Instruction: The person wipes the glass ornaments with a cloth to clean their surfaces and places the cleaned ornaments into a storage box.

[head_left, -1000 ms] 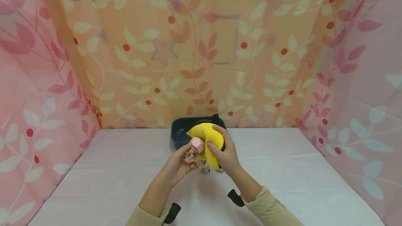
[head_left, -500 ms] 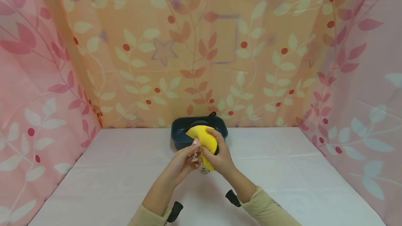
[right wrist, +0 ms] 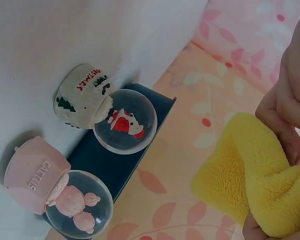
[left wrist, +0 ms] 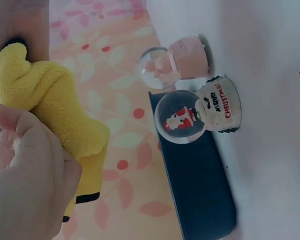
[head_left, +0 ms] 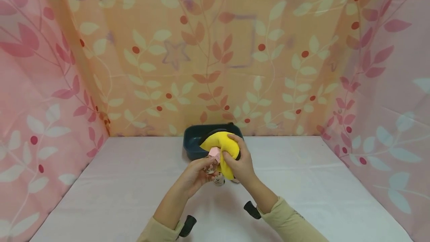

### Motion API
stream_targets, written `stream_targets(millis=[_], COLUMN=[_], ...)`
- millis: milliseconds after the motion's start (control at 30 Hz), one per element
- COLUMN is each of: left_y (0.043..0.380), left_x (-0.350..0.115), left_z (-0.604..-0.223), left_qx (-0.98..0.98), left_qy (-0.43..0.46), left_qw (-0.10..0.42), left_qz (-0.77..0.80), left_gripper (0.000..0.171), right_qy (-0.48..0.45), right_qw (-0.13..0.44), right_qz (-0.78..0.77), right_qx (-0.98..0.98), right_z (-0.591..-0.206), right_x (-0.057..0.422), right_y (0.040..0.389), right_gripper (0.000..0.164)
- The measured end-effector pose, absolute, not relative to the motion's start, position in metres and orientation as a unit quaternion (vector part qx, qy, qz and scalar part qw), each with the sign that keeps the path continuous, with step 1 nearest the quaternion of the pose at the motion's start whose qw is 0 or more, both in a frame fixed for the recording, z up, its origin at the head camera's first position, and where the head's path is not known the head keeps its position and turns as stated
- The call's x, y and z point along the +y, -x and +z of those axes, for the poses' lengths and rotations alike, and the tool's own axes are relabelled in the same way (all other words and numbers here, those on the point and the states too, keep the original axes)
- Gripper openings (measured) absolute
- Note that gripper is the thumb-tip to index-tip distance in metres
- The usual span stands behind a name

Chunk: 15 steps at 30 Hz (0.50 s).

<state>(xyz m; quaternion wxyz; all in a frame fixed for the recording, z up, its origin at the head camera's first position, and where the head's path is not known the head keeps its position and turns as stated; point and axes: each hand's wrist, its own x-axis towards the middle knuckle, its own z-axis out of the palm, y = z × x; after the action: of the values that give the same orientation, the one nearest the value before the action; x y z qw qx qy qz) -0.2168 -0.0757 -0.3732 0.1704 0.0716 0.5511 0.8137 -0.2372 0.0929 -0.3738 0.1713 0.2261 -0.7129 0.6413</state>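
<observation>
Small globe and plush cloth, held in two hands above the table

The small globe (head_left: 214, 154), a clear ball on a hard, faceted pink base, is up in the air, pinched between the left hand's (head_left: 195, 177) thumb and fingers. Right beside it bunches the yellow cloth (head_left: 228, 146), thick-piled, soft and folded, edged in black trim; the right hand (head_left: 242, 163) grips it between thumb and fingers. Whether cloth and base touch is hard to tell.

Below, two glassy globes stand upright side by side: a Christmas globe (left wrist: 222, 105) with raised lettering on a rough-rimmed, whitish base and a red-and-white figure inside, and a cactus globe (left wrist: 191, 57) on a smooth, tapering pink pot. Behind them sits a smooth, round-cornered dark blue box (head_left: 193, 145) on the pale, cloth-covered table (head_left: 111, 182). A leaf-print curtain (head_left: 215, 29) hangs beyond.
</observation>
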Motion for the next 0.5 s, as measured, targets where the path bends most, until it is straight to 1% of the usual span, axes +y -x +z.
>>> stream_targets(millis=[133,267,333,500], left_y=[0.22,0.221,0.221,0.22], left_x=[-0.076,-0.078,-0.078,-0.078], left_z=[-0.376,-0.378,-0.378,-0.377], left_qx=[0.551,0.541,0.533,0.514], left_qy=[-0.065,-0.063,-0.056,-0.037], left_qw=[0.173,0.177,0.178,0.179], left_qz=[0.814,0.82,0.825,0.838], left_gripper=[0.015,0.027,0.029,0.022], right_qy=[-0.201,-0.164,-0.155,-0.167], right_qw=[0.162,0.154,0.148,0.141], right_qz=[0.644,0.657,0.665,0.665], right_qx=[-0.72,-0.719,-0.715,-0.714], right_z=[-0.374,-0.375,-0.375,-0.376], right_x=[0.097,0.105,0.107,0.107], right_y=[0.243,0.246,0.246,0.241], right_gripper=[0.048,0.048,0.049,0.051])
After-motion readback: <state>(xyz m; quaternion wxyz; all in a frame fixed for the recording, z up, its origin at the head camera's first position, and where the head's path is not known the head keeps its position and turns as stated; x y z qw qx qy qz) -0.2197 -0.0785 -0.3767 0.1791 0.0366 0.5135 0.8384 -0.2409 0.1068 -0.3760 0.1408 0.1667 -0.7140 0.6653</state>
